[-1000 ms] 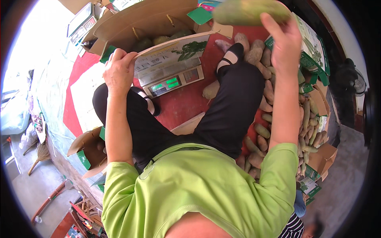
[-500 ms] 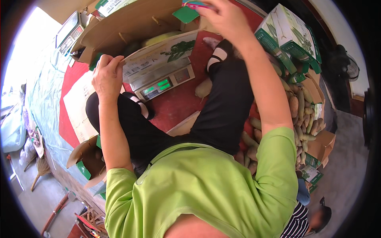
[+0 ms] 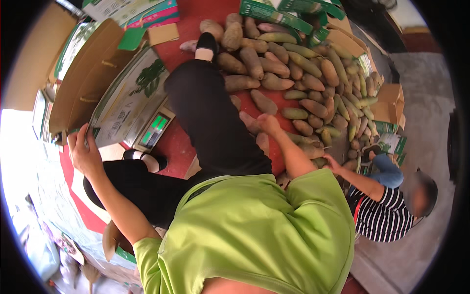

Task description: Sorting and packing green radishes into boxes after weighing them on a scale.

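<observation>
My left hand [image 3: 86, 156] pinches the near corner of an open cardboard carton [image 3: 129, 98] with a leaf print on its flap. The carton stands on a scale [image 3: 155, 128] with a lit green display. To my right, my right hand [image 3: 268, 124] has its fingers closed round the end of a pinkish-brown elongated root vegetable [image 3: 248, 121]. Around it spreads a big pile of root vegetables [image 3: 293, 73], some brown, some green, on the red floor covering. What lies inside the carton is hidden by its flap.
A co-worker in a striped shirt [image 3: 384, 215] reaches a hand [image 3: 333, 164] toward the pile's right side. Green and white cartons [image 3: 274, 14] stand behind the pile. Another open carton [image 3: 389, 103] is at the right. A pink and blue stack [image 3: 152, 15] sits beyond the carton.
My view has swung to the right. My right hand has come down from the carton's far flap to the root vegetables. My left hand stays on the carton's corner. The co-worker's hand has come into view.
</observation>
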A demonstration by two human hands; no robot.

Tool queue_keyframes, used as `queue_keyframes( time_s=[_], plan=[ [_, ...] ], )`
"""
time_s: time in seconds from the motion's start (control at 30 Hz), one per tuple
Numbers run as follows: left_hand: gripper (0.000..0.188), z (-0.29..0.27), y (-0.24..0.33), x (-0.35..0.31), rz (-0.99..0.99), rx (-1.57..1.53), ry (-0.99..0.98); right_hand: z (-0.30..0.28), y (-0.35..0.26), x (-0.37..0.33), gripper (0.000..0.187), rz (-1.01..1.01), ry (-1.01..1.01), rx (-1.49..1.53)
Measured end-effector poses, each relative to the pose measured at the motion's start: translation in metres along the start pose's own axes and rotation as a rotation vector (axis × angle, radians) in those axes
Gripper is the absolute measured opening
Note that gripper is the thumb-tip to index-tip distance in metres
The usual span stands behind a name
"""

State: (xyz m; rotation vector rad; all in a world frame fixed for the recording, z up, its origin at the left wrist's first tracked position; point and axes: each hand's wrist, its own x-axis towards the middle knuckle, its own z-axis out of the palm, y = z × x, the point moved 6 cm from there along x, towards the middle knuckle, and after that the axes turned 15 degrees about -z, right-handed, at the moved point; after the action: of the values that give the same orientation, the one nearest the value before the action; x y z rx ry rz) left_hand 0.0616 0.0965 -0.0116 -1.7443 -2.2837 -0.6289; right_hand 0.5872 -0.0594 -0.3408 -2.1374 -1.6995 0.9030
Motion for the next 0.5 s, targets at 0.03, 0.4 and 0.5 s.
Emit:
queue_keyframes(
  time_s=[0.03, 0.4, 0.5],
  plan=[
    [0.014, 0.001, -0.001, 0.000, 0.000, 0.018, 0.008, 0.009, 0.004, -0.014, 0.018, 0.020, 0.013, 0.007],
    [0.015, 0.003, 0.000, -0.001, 0.003, 0.082, 0.019, 0.016, 0.007, -0.030, 0.018, 0.154, 0.185, 0.252],
    [0.015, 0.003, -0.001, -0.002, -0.003, 0.083, 0.025, 0.020, 0.010, -0.025, 0.017, 0.187, 0.193, 0.302]
  ],
)
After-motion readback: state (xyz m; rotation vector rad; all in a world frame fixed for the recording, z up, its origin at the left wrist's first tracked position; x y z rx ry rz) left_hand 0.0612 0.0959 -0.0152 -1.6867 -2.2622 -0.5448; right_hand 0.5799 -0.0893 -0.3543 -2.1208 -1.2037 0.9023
